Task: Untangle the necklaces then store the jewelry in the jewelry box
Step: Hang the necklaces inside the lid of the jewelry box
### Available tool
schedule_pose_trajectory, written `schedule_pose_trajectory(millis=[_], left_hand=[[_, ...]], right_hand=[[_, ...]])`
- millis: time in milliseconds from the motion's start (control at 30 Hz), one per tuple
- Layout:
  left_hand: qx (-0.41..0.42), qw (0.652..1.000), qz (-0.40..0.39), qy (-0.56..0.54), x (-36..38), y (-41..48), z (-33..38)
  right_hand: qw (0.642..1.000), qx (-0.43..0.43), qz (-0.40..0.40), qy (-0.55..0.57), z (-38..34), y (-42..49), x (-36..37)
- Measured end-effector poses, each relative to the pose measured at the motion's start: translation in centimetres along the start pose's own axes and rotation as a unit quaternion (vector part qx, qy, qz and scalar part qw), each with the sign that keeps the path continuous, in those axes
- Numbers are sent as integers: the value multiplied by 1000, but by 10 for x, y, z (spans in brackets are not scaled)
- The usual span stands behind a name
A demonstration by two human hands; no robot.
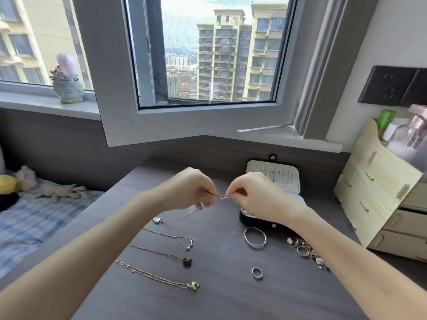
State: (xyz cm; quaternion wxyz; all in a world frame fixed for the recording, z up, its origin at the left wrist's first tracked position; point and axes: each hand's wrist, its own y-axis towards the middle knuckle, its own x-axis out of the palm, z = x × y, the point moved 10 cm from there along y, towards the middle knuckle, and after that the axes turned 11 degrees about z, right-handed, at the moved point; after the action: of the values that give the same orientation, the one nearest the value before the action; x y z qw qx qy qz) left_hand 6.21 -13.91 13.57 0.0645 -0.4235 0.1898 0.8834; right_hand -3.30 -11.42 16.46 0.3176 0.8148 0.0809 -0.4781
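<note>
- The left hand point(191, 189) and the right hand point(256, 195) are hovering close together above the grey bench point(219, 301), their fingertips almost meeting.
- Both hands are pinching a thin silver necklace point(222, 197). A short stretch of it is running taut between them.
- The rest of that chain is hanging from the left hand and trailing down to a small silver pendant point(158, 220), which is lying on the bench.
- Three other necklaces are lying apart from each other in slanted rows nearer the person: a silver chain necklace point(171, 236), then a necklace with a black pendant point(186, 262), then a gold chain necklace point(157, 277) nearest.
- The jewelry box point(256, 221) is sitting open just behind the right hand. Its pale lid is standing up against the wall, and its dark base is partly hidden by the wrist.
- A silver bangle point(255, 237) is lying just in front of the box, and a ring point(257, 273) is lying nearer still.
- A small heap of mixed jewelry point(305, 249) is showing beside the right forearm, partly covered by it.
- A wooden drawer unit point(379, 192) is standing at the bench's right end.
- A bed with a checked sheet point(34, 215) is lying to the left, and a potted plant point(68, 88) is standing on the window sill.
</note>
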Motion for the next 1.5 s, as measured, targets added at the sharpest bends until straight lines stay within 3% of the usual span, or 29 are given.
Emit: schedule_pose_trajectory(millis=[133,433,533,600,700,767,800,867,1000,1067,1333,1500], left_hand=[[30,999,-26,7,16,-2,16],[45,997,56,-33,-17,1,43],[-1,996,48,-81,-25,3,49],[-39,986,32,-162,-26,3,49],[-58,977,37,-204,-33,3,50],[-62,977,53,-199,-39,1,48],[-65,974,59,-207,-41,1,46],[-69,967,68,-237,-45,-1,44],[-68,946,103,-300,-54,-3,41],[-71,933,115,-334,-58,-4,40],[-105,887,144,-427,-60,-5,29],[-116,889,135,-421,-48,-8,21]], right_hand=[[999,15,44,6,-1,-4,-17],[987,135,46,70,32,-20,-21],[970,175,55,158,36,-23,-17],[921,218,56,317,36,-22,-11],[795,258,33,549,29,-19,-3],[709,267,7,653,22,-18,0],[687,269,-1,674,21,-17,0],[709,272,-4,651,21,-18,-3],[840,230,-4,491,25,-22,-11],[880,210,-18,425,26,-28,-13],[916,197,-28,347,34,-42,-22],[913,167,-12,371,23,-40,-38]])
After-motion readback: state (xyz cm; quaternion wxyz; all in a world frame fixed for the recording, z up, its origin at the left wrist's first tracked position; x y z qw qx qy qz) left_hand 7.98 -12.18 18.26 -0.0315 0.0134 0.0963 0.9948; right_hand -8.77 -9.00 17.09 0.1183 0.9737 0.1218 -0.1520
